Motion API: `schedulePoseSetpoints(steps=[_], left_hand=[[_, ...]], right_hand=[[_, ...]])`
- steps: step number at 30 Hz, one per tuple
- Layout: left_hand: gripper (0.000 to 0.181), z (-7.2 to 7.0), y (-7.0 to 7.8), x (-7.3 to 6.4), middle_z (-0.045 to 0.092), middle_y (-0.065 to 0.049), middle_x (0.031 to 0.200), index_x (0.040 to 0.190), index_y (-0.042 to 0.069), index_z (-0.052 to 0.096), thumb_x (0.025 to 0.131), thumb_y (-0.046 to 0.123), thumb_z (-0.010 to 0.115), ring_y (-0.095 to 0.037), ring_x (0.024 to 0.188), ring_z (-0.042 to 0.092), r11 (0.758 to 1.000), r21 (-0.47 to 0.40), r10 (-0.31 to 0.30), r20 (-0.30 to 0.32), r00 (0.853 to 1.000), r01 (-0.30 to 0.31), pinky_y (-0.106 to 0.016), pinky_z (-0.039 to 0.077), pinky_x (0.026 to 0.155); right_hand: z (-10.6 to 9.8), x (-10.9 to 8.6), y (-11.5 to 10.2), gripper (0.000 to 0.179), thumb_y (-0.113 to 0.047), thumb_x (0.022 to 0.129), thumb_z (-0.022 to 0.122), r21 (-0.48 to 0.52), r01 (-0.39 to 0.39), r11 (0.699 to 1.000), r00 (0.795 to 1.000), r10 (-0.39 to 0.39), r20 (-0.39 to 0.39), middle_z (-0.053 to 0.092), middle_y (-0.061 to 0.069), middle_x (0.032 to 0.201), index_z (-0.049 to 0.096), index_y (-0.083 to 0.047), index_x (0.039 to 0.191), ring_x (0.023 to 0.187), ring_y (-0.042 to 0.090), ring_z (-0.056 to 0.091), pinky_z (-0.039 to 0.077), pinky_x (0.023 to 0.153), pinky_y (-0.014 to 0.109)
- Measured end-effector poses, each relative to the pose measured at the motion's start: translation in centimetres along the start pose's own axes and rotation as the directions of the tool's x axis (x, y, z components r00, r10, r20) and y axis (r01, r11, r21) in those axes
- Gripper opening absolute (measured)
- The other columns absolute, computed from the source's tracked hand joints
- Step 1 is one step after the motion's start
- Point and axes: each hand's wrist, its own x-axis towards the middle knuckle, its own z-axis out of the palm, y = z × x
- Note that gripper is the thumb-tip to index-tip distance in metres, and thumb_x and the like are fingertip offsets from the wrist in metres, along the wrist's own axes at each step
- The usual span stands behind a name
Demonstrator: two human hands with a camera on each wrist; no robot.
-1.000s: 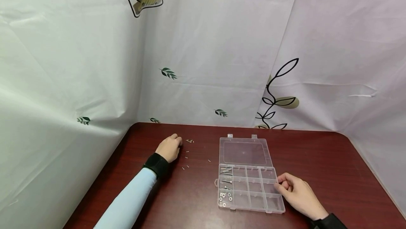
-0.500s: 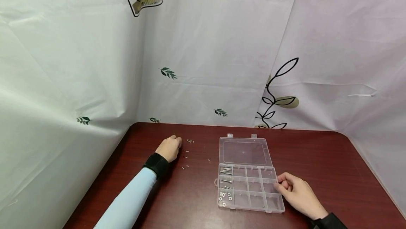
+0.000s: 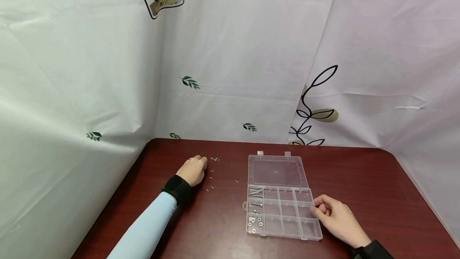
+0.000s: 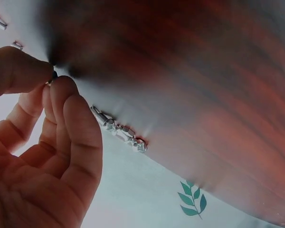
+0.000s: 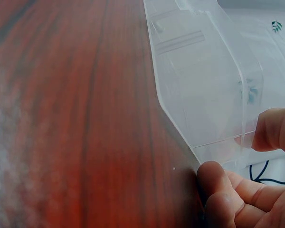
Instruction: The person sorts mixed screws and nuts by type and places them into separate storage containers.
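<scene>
At the table's far left, my left hand (image 3: 193, 172) reaches beside a small cluster of screws (image 3: 214, 159). In the left wrist view, its thumb and index fingertip pinch a tiny piece, probably a screw (image 4: 49, 82), mostly hidden by the fingers. Several screws (image 4: 118, 129) lie on the table just past the fingertips. My right hand (image 3: 339, 220) holds the right edge of a clear plastic compartment box (image 3: 273, 210), thumb above and curled fingers at the outer side. The box's lid (image 3: 276, 171) lies folded back, away from me.
Left compartments of the box hold long bolts (image 3: 256, 192) and several nuts or washers (image 3: 253, 220). Loose small screws (image 3: 212, 171) are scattered between the left hand and the box, one screw (image 3: 236, 181) nearer the box. A white patterned cloth (image 3: 230, 71) hangs behind the table.
My left hand has shifted very slightly toward me and its fingers have moved a little beside the screw cluster. The right hand and the box have stayed in place.
</scene>
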Motion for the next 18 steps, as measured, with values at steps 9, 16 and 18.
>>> schedulePoseSetpoints(steps=[9,16,18], left_hand=[[0.022,-0.1,-0.19,-0.15,0.052,-0.006,0.071,0.078,0.008,0.053,0.085,-0.006,0.067,-0.023,0.062,0.056,1.0,-0.012,0.001,0.017,1.0,-0.001,-0.036,0.049,0.061],[0.02,0.26,-0.58,-0.56,0.056,-0.007,0.075,0.081,0.009,0.055,0.087,-0.003,0.07,-0.023,0.064,0.057,0.999,-0.034,-0.037,0.039,0.999,0.038,-0.037,0.051,0.062],[0.021,0.16,-0.37,-0.7,0.056,-0.005,0.077,0.082,0.011,0.055,0.088,-0.001,0.072,-0.02,0.066,0.057,0.998,-0.039,-0.042,0.032,0.999,0.043,-0.037,0.053,0.066]], right_hand=[[-0.01,0.06,-0.12,0.011,-0.023,0.091,0.077,-0.007,0.012,1.0,1.0,-0.012,-0.018,0.051,-0.014,0.07,0.066,-0.02,0.091,0.055,-0.002,0.043,0.034,0.058,0.02],[0.09,0.05,-0.07,0.011,-0.022,0.09,0.077,-0.007,0.019,1.0,0.999,-0.02,-0.029,0.051,-0.015,0.069,0.066,-0.02,0.09,0.055,-0.002,0.043,0.034,0.057,0.02],[0.08,0.04,-0.02,0.011,-0.023,0.09,0.077,-0.008,0.021,1.0,0.999,-0.021,-0.029,0.051,-0.015,0.069,0.066,-0.021,0.09,0.055,-0.002,0.043,0.034,0.057,0.02]])
